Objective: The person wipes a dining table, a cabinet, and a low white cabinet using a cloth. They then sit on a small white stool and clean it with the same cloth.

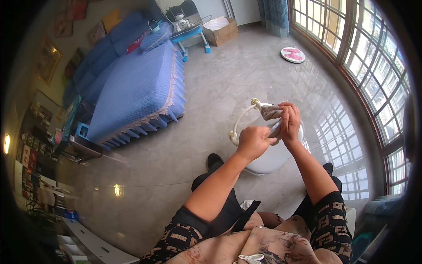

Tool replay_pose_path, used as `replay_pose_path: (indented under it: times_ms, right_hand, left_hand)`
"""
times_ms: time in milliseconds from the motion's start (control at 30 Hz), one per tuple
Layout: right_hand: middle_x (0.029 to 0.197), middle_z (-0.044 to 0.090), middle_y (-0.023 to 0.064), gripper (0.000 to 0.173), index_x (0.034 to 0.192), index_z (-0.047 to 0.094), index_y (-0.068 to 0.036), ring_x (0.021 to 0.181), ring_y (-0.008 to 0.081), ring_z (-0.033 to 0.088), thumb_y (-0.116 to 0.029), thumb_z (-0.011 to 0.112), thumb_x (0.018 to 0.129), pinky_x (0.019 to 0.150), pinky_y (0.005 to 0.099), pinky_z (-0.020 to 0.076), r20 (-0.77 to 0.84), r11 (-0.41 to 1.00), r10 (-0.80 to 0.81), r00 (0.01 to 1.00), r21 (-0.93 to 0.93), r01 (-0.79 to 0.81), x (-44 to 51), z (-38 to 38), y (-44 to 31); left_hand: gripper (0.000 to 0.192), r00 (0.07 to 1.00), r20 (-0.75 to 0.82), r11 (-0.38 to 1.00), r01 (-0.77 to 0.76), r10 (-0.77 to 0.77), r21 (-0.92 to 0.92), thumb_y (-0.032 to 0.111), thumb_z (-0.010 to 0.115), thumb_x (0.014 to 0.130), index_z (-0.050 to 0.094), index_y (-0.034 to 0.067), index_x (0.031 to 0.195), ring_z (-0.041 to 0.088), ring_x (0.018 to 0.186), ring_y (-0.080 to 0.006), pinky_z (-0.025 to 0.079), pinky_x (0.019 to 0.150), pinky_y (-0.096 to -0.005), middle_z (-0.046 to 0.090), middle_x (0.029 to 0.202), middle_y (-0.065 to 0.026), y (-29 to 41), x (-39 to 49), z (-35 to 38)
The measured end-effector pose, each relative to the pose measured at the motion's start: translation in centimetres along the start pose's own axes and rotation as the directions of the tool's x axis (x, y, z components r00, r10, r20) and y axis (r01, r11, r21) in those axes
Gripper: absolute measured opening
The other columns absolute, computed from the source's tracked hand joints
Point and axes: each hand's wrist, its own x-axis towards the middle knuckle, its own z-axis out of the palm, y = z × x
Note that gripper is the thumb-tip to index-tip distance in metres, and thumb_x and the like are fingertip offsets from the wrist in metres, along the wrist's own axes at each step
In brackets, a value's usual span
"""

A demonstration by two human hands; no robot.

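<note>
Both my hands are on what looks like a light-coloured handbag (271,114), with a curved white handle (238,120) and gold-toned metal fittings at the handle's ends. My right hand (289,123) grips its far right side, fingers wrapped over the edge. On the near left, my left hand (254,142) is curled with its fingers at the bag's rim; the fingertips are partly hidden. A greyish panel shows between the two hands. Below them stands a white, smooth-topped stool (268,161), in front of my knees.
A blue quilted sofa (132,85) with a frilled skirt stands to the left. Farther off are a small blue-legged desk (188,34), a cardboard box (221,32) and a round scale (292,55) on the grey tiled floor (211,85). Gridded windows (369,72) line the right.
</note>
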Motion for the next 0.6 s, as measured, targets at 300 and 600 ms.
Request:
replay_pose_path:
  times_ms: [300,600]
  right_hand:
    - [0.102,0.061,0.0149,0.025,0.094,0.062,-0.003,0.092,0.0367,0.057,-0.021,0.045,0.096,0.081,0.0429,0.0456,0.083,0.94,0.264,0.961,-0.247,-0.237,0.5,-0.6,5.4]
    - [0.082,0.063,0.0233,0.036,0.08,0.065,-0.001,0.08,0.0407,0.061,-0.032,0.052,0.091,0.072,0.0486,0.0457,-0.075,0.744,0.563,0.823,-0.389,-0.544,3.8,-5.5,9.9]
  left_hand:
    - [0.053,0.997,-0.008,0.917,0.062,-0.071,-0.393,0.009,0.075,0.078,0.025,0.012,0.058,0.022,0.057,-0.0048,0.02,0.046,-0.0255,0.024,0.059,0.0075,-0.9,-0.5,2.3]
    - [0.054,0.984,0.122,0.858,0.173,-0.13,-0.483,0.005,0.075,0.077,0.024,0.012,0.06,0.021,0.058,-0.0061,0.022,0.048,-0.0249,0.023,0.061,0.0073,-1.0,-0.7,3.2]
